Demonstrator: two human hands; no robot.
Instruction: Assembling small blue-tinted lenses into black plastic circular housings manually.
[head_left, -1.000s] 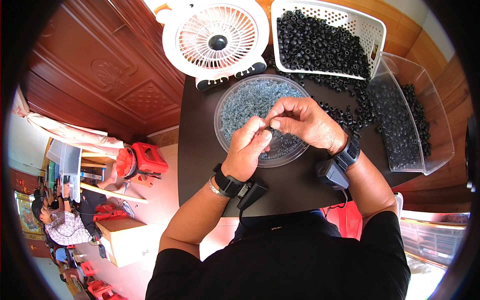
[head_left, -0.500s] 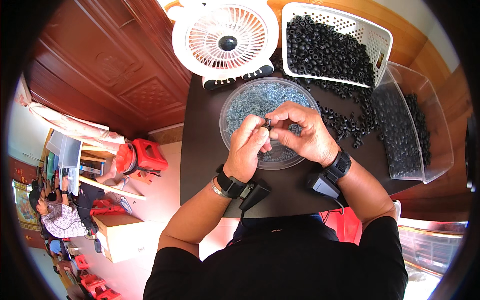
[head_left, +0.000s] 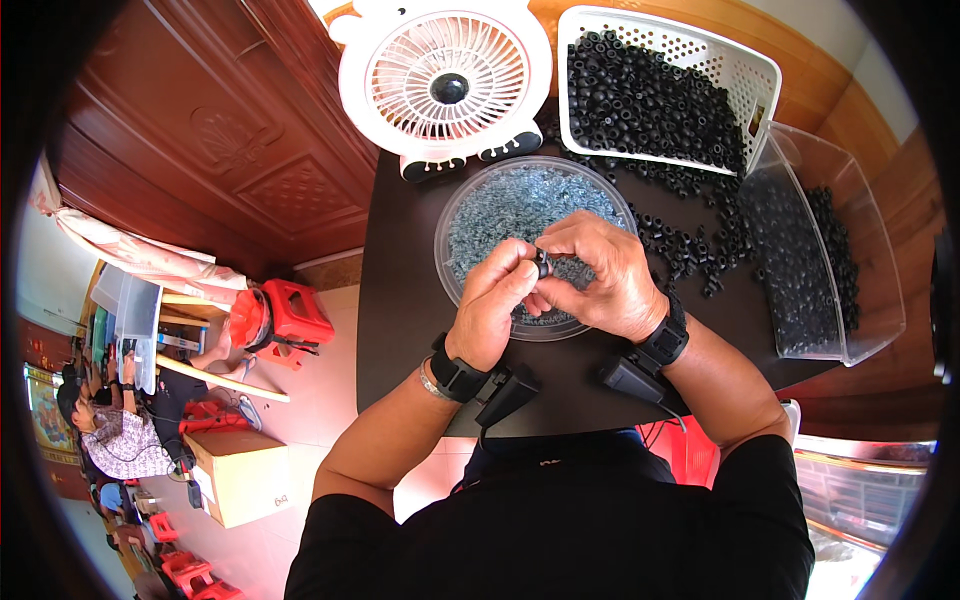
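Note:
Over a round clear bowl (head_left: 447, 277) of small bluish translucent pieces, both my hands meet at one small black cylindrical plastic piece (head_left: 543, 263). My left hand (head_left: 487, 312) grips it between thumb and forefinger. On its other side my right hand (head_left: 612, 275) is curled, with forefinger and thumb tips closed around the piece. Whether those fingertips also pinch a tiny bluish piece is hidden. Each wrist wears a black strap with a box-like device beneath it.
A white basket (head_left: 758, 85) of black pieces stands at the back right, beside a clear bin (head_left: 885, 300) holding more. Loose black pieces (head_left: 690, 235) lie across the dark table (head_left: 400, 330). A white fan (head_left: 520, 100) stands behind the bowl. Other people sit far left.
The black piece between my fingers is slightly lower and shows more. My right hand has shifted a little left, its forefinger and thumb tips now farther apart around the piece.

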